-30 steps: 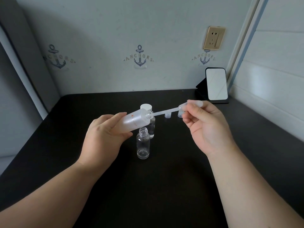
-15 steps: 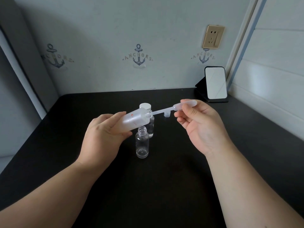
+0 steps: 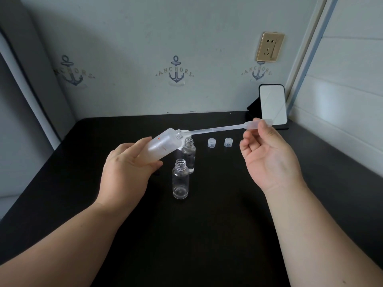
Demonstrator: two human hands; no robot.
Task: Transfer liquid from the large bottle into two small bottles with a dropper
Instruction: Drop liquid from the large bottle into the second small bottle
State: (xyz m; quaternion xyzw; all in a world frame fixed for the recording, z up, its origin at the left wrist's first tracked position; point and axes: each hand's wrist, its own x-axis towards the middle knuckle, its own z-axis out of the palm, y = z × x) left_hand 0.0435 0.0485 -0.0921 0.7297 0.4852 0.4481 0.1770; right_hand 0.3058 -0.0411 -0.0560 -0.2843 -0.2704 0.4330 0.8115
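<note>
We hold tilted large bottle [image 3: 160, 147] in left hand [image 3: 126, 172] | right hand [image 3: 269, 160] pinches dropper [image 3: 219, 128] bulb | risk: over-tilt spills liquid onto table [image 3: 207, 235].

The table [image 3: 207, 235] is looking black. The big bottle [image 3: 163, 147] is showing milky white with small orange letters. The small bottles [image 3: 180, 179] are looking clear. The wall [image 3: 145, 48] is showing pale blue-grey with dark blue anchors [image 3: 175, 72]. The socket [image 3: 270, 47] is looking gold.

"ANCHORS" on wall decals [image 3: 175, 71], bottle print [image 3: 162, 148] unreadable
</note>
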